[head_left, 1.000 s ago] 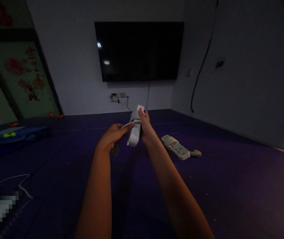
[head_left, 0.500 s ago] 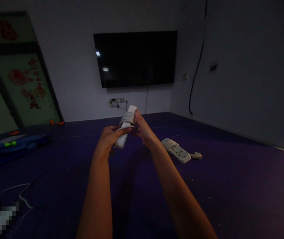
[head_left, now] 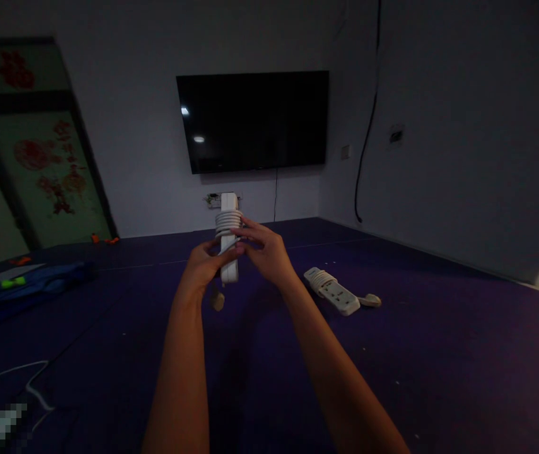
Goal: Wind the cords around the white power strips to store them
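A white power strip (head_left: 229,271) stands nearly upright in the air with its white cord (head_left: 228,222) coiled round its upper half. My left hand (head_left: 203,265) grips the strip from the left, thumb across its front below the coils. From the right, my right hand (head_left: 266,252) has its fingers on the coils and its thumb and fingers at the lowest turn of cord. A plug (head_left: 217,299) hangs below my left hand. On the purple floor to the right lies a second power strip (head_left: 342,297), cord wound round one end, its plug (head_left: 370,301) beside it.
A dark television (head_left: 255,123) hangs on the far wall above some sockets. Blue cloth (head_left: 61,284) lies at the left, near small orange objects (head_left: 112,241). A white cable (head_left: 33,388) runs across the lower left floor. A black cable (head_left: 368,132) hangs at the right.
The held power strip has swung from a slant to nearly upright and moved slightly left. My right hand has come round to its front, fingers on the cord. The plug now shows below.
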Motion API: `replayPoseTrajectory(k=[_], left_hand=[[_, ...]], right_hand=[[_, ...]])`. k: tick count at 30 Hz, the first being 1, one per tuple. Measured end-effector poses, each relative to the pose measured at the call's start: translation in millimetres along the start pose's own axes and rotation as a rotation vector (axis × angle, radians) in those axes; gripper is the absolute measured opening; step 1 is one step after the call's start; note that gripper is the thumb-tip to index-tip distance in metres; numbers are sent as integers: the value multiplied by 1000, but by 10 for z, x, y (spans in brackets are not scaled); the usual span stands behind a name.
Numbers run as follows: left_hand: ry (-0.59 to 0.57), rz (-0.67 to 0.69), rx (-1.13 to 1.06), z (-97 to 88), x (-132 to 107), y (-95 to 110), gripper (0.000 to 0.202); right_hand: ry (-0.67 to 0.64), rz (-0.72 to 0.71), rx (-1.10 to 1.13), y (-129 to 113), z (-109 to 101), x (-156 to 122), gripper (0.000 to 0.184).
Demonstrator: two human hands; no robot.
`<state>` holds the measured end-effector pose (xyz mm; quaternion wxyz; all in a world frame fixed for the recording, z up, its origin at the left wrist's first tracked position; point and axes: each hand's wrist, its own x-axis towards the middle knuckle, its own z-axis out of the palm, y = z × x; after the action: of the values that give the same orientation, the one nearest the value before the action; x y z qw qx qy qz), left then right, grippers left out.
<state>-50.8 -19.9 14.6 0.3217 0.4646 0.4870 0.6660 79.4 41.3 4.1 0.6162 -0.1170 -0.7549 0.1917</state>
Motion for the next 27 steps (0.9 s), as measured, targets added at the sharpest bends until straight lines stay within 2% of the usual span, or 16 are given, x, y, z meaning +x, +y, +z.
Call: replayPoseTrajectory(k=[6, 10, 13, 17, 21, 24, 27], left_hand=[[-202, 54, -75, 31, -21, -18, 60], [-312, 6, -336, 96, -5, -7, 68], [-358, -35, -467, 101, 4, 35, 70], [-329, -82, -464, 53, 26, 54, 61], [-219, -109, -384, 9, 84, -14, 52], [-140, -99, -335, -5, 127, -67, 48], [-120, -61, -357, -8, 139, -78, 46]], right_hand=[[139, -95, -120, -96, 48, -20, 26], [190, -128, -174, -135, 98, -37, 19], [172, -146, -199, -144, 127, -47, 16], [75, -148, -164, -123, 120, -50, 15], [-61, -103, -90, -78, 104, -42, 14], [-118, -69, -58, -64, 89, -34, 15], [-169, -61, -61, -81, 36, -28, 16]])
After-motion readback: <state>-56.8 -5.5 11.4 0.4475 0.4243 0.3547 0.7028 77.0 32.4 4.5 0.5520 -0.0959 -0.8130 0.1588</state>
